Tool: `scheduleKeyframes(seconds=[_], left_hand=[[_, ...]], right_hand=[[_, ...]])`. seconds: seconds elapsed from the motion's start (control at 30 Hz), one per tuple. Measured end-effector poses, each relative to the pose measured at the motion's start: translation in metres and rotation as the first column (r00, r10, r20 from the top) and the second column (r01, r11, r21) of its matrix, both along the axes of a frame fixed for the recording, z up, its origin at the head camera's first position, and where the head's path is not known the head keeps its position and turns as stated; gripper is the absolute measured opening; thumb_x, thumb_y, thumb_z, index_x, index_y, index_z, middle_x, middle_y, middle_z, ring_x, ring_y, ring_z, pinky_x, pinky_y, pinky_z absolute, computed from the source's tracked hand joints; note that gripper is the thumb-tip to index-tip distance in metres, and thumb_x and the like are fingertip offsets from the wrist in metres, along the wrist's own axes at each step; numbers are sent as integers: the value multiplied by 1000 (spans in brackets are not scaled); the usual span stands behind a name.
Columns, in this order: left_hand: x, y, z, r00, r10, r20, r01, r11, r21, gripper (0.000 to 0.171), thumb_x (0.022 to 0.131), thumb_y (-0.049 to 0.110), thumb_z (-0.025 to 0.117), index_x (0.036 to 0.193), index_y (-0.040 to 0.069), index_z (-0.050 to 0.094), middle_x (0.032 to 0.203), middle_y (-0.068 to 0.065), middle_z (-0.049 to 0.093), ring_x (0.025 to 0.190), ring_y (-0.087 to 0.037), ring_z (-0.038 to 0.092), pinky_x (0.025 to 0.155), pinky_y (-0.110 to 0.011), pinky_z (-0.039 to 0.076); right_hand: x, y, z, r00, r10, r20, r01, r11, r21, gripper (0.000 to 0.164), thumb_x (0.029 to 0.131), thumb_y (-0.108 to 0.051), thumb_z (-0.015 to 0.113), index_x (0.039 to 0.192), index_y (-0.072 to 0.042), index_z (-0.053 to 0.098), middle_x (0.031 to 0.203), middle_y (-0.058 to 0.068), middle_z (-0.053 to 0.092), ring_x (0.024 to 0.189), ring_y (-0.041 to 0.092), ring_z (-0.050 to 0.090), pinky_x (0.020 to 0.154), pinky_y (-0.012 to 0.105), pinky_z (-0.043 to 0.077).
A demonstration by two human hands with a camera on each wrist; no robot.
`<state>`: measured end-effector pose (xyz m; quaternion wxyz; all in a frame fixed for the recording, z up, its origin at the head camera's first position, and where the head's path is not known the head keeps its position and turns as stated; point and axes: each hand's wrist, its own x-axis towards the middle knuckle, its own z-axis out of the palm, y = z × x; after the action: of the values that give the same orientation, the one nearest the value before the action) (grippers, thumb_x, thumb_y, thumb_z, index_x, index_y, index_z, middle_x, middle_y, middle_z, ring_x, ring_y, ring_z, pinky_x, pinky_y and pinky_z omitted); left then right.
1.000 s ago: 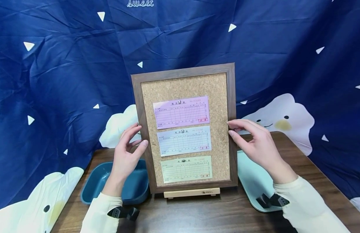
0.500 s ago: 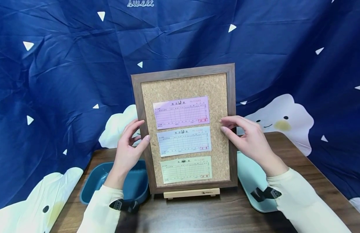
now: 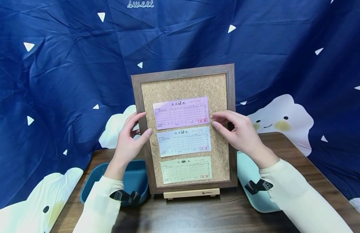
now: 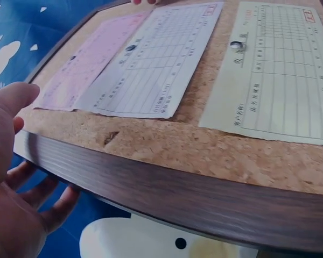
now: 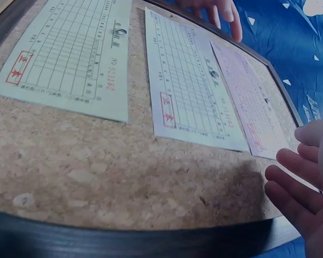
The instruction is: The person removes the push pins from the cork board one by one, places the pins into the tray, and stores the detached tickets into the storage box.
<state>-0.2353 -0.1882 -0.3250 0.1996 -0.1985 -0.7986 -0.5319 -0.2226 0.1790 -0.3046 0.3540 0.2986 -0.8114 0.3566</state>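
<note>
A framed corkboard (image 3: pixel 185 86) stands tilted on a small wooden easel (image 3: pixel 191 193). Pinned to it, one above another, are a pink receipt slip (image 3: pixel 180 116), a pale blue receipt slip (image 3: pixel 184 144) and a pale green receipt slip (image 3: pixel 186 171). Each has a silver pushpin at its top, such as the one (image 4: pixel 238 45) on the green slip. My left hand (image 3: pixel 128 144) is at the frame's left side, thumb over the front and several fingers beyond the edge. With fingers loosely bent, my right hand (image 3: pixel 241 131) hovers by the pink slip's lower right corner, holding nothing.
A dark teal tray (image 3: pixel 94 170) sits on the wooden table (image 3: pixel 194 215) at the left, partly behind my left arm. At the right is a mint tray (image 3: pixel 250 178), partly behind my right arm. A blue curtain (image 3: pixel 180 35) hangs behind.
My right hand has moved left, from the frame's right edge to beside the pink slip. The left hand has shifted slightly up and right along the frame. The board and slips stay put.
</note>
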Motion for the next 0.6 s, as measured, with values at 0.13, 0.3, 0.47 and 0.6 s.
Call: scheduleKeyframes(seconds=[0.13,0.3,0.47,0.6], left_hand=[[-2,3,6,1000,-3,-4,3,1000,1,57,100,18,76,155,18,58,171,-4,39,155,-31,44,111,-52,45],[-6,4,11,1000,-23,1,23,1000,-14,58,100,17,76,155,19,58,168,-4,42,147,-29,48,107,-49,46],[-8,3,17,1000,-12,18,13,999,-48,58,100,19,76,155,20,57,172,-6,35,148,-32,43,110,-52,44],[-11,5,19,1000,-10,27,11,998,-63,59,100,21,77,155,20,57,178,-8,23,158,-34,31,116,-60,41]], right_hand=[[-2,-3,5,1000,11,-6,-11,1000,-4,21,95,-1,80,116,-6,80,103,6,80,80,9,61,68,18,47],[-5,-5,9,1000,0,-5,0,1000,9,22,96,-2,80,117,-7,80,106,7,81,79,10,60,65,20,47],[-10,-10,12,1000,1,-22,-1,1000,-3,20,95,-1,81,114,-5,80,104,8,81,84,13,66,63,16,47],[-14,-16,14,1000,11,-16,-11,1000,-28,20,93,1,81,113,-2,80,102,11,81,89,14,70,66,12,51]])
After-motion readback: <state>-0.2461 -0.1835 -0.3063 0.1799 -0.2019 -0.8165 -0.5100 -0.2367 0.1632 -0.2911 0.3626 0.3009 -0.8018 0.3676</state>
